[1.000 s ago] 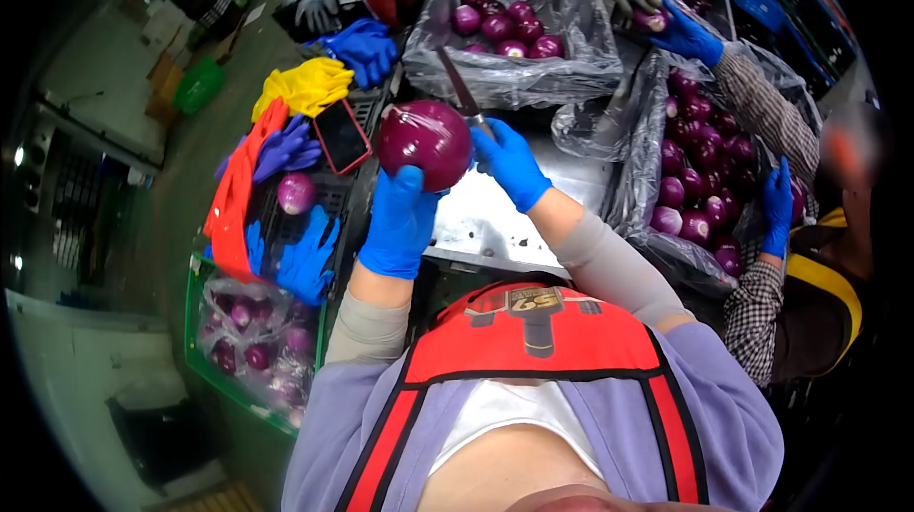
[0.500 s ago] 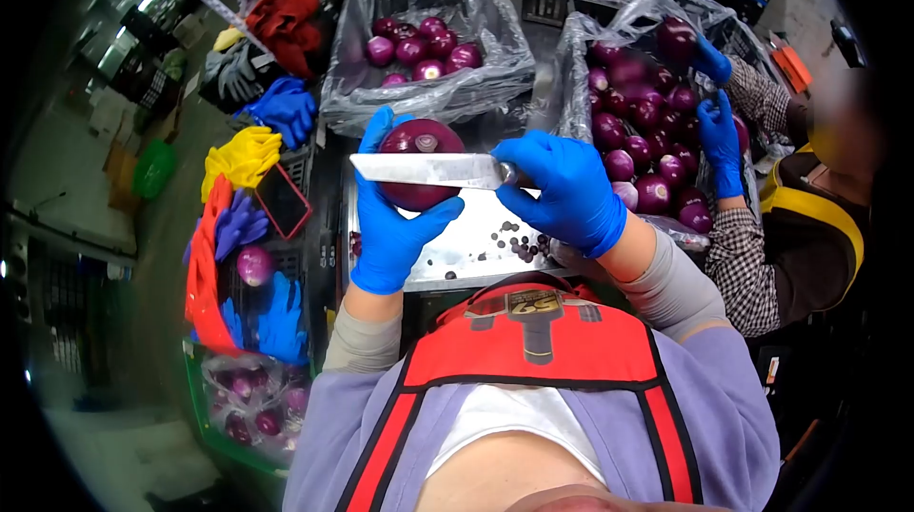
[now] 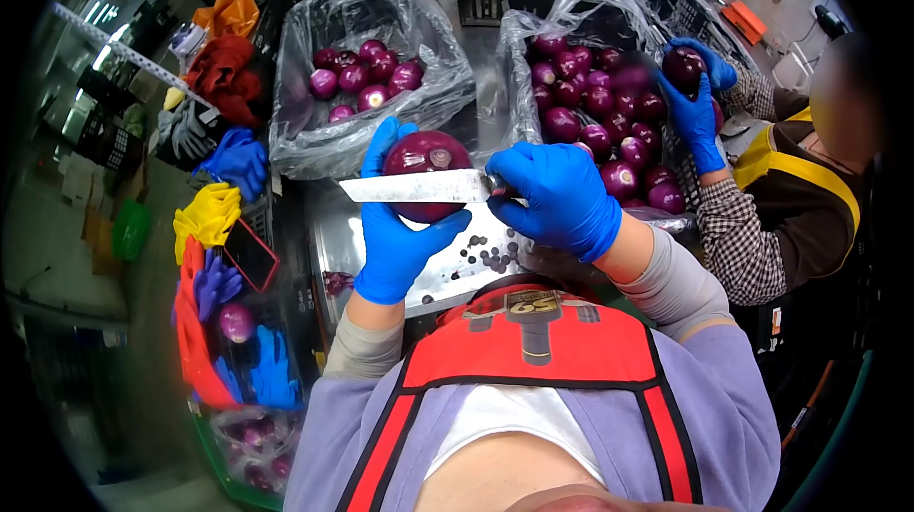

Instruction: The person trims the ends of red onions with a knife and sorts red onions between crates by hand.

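The left hand [image 3: 398, 253] curls round a big onion [image 3: 424, 150], with its thumb low on the side. The right hand [image 3: 571, 203] squeezes the handle of a knife [image 3: 414, 187]. The blade lies across the onion in front of the left hand, and I cannot tell if it cuts in. Under both hands is a shiny tray [image 3: 340, 238], with dark bits [image 3: 494, 262] between them. Past the left hand is a box [image 3: 328, 155] of onions, and past the right hand is a fuller box [image 3: 515, 84]. Left of the left hand lies a phone [image 3: 250, 255]
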{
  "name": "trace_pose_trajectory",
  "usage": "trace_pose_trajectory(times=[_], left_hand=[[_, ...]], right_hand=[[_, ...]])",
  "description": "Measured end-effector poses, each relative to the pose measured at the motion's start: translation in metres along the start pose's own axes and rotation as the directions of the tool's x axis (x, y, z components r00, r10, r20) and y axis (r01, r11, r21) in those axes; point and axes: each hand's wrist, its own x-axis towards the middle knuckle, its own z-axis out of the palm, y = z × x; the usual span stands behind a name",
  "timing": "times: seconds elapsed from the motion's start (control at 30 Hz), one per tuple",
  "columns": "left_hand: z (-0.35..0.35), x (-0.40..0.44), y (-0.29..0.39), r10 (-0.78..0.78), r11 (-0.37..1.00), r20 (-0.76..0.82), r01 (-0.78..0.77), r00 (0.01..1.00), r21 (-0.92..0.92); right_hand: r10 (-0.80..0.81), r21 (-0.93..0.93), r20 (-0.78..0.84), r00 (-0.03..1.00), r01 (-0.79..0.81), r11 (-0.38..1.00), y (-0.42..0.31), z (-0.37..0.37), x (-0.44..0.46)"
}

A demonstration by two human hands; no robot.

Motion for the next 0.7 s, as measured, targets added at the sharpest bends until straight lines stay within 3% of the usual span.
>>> trace_pose_trajectory(times=[0.7], left_hand=[[0.010,0.008,-0.007,-0.036,0.999,0.037,0.036,0.999,-0.018]], right_hand=[[0.080,-0.023,0.039,0.996,-0.079,0.997,0.013,-0.002,-0.006]])
